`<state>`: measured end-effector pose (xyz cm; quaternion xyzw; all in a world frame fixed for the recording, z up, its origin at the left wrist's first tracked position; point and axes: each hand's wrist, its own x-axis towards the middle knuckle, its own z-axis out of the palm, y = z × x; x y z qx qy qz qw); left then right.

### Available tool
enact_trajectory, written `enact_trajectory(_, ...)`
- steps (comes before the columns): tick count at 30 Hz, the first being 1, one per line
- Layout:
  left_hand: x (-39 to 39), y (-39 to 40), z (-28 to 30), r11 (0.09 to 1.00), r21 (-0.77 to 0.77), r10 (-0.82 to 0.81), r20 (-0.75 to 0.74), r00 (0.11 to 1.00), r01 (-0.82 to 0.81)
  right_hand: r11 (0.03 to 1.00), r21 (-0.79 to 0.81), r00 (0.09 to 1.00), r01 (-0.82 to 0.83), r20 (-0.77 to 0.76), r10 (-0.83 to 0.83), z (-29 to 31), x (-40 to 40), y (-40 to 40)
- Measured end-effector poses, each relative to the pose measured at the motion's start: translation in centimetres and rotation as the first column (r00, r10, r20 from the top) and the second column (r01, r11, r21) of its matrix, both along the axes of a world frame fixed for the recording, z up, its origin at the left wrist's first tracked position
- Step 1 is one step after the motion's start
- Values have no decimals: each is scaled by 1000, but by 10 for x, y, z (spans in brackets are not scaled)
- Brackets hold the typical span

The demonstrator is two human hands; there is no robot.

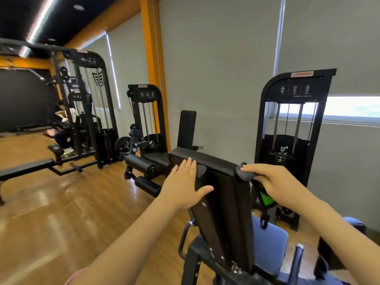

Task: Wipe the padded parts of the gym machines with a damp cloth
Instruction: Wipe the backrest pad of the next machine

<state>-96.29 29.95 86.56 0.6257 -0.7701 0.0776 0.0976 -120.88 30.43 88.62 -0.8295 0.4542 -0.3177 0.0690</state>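
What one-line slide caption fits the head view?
Left hand flat on the backrest while the right hand grips a dark cloth at its top edge.

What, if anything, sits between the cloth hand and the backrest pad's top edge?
Nothing visible. The right hand holds the dark cloth already pressed onto the top right corner of the backrest pad. The left hand lies flat on the pad's back, left of the cloth, off the top edge.
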Motion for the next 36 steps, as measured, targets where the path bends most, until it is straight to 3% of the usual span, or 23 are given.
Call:
enact_trajectory(4,-23,10,2,998,-35,-49,10,999,49,998,-66,989,21,150,-11,1,3,-10)
enact_trajectory(8,-47,10,4,996,-57,-74,-15,997,73,994,-99,982,-40,179,57,-25,33,-17)
enact_trajectory(15,-45,10,0,994,-68,-87,35,996,89,979,-199,887,38,458,59,-71,20,-8)
enact_trajectory(19,-42,9,-1,993,-77,-90,48,995,93,981,-187,849,49,526,58,-49,22,-21)
enact_trajectory(23,-47,12,2,993,-83,-77,27,997,79,988,-145,876,-52,469,115,-49,28,-32)
enact_trajectory(27,-59,17,9,996,-89,18,32,999,-15,997,-75,767,-20,638,63,-91,11,-33)
enact_trajectory(31,-95,10,7,983,-178,58,68,996,-45,992,73,770,-105,637,35,-118,-11,-60)
enact_trajectory(36,-123,-1,11,968,-131,233,138,963,-216,938,-9,706,-347,655,268,-90,-11,-72)
